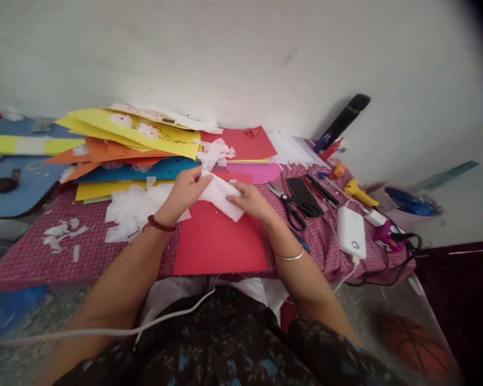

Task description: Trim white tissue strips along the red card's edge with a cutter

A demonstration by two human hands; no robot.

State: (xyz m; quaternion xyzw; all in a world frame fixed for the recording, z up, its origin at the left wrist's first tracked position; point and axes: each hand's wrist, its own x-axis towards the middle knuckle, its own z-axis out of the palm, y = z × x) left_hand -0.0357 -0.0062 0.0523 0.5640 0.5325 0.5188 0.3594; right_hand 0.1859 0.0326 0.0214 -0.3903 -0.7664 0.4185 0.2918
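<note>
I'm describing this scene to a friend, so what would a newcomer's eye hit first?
Probably the large red sheet at centre, beneath the white paper held in the left hand and right hand. Then the yellow sheets piled back left, and the scissors on the right.

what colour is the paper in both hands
The paper is white, clearest in the head view.

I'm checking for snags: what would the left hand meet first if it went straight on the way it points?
Beyond the folded white sheet it holds, the left hand would probably meet the crumpled white tissue just ahead first, though depth is unclear.
</note>
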